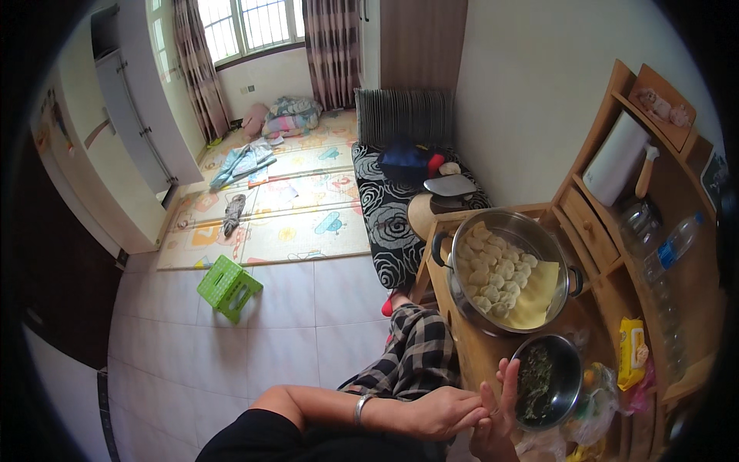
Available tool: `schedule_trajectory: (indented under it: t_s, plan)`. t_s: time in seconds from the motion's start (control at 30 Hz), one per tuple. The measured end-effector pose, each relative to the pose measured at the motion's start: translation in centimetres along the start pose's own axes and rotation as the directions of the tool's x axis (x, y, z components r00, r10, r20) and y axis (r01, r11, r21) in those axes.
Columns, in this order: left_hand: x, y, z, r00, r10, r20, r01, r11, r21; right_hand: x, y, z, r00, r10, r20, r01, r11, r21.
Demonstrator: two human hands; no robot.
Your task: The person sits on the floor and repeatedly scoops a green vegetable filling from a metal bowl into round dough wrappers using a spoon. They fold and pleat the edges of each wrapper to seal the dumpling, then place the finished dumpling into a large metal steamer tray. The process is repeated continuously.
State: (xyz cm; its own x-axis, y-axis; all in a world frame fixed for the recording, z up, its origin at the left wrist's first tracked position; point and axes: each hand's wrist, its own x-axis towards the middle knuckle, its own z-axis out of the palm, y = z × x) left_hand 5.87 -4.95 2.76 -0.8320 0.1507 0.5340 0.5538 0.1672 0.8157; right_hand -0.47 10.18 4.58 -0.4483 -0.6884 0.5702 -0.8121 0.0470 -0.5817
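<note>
Near the desk's [474, 353] far edge you had one pot [540, 240]. You also had one bowl [566, 369], one stool [228, 285] and two curtains [331, 54].

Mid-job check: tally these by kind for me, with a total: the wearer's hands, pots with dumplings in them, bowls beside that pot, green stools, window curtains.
Hands: 2, left hand and right hand
Dumpling pot: 1
Bowl: 1
Green stool: 1
Curtains: 2
Total: 7

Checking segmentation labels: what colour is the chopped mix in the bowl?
The chopped mix is mostly dark green with paler flecks; see the head view.
</note>
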Motion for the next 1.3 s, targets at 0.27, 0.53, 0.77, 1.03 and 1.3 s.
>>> schedule_trajectory:
  t_s: [0.27, 0.53, 0.77, 1.03, 1.3]
  plan:
    - [-0.3, -0.6, -0.2, 0.922, 0.38, -0.069, -0.352, 0.9, 0.257, 0.3, 0.5, 0.9, 0.959, -0.283, -0.004, 0.279, 0.949, -0.149]
    - [-0.4, -0.8, -0.3, 0.885, 0.465, -0.002, -0.42, 0.801, 0.427, 1.7, -0.8, 0.7, 0.951, -0.309, -0.013, 0.303, 0.941, -0.153]
    - [-1.3, -1.6, 0.0, 0.845, 0.534, -0.033, -0.422, 0.703, 0.572, 2.4, -1.4, 0.6, 0.946, -0.322, 0.038, 0.324, 0.936, -0.136]
    - [-1.5, -0.5, -1.0, 0.879, 0.474, -0.048, -0.396, 0.783, 0.48, 2.4, -2.3, 1.7, 0.952, -0.305, -0.011, 0.298, 0.936, -0.186]
    - [-1.0, -0.3, -2.4, 0.923, -0.378, -0.071, 0.357, 0.911, -0.208, 3.5, 0.6, 1.9, 0.993, 0.036, 0.116, -0.039, 0.999, 0.018]
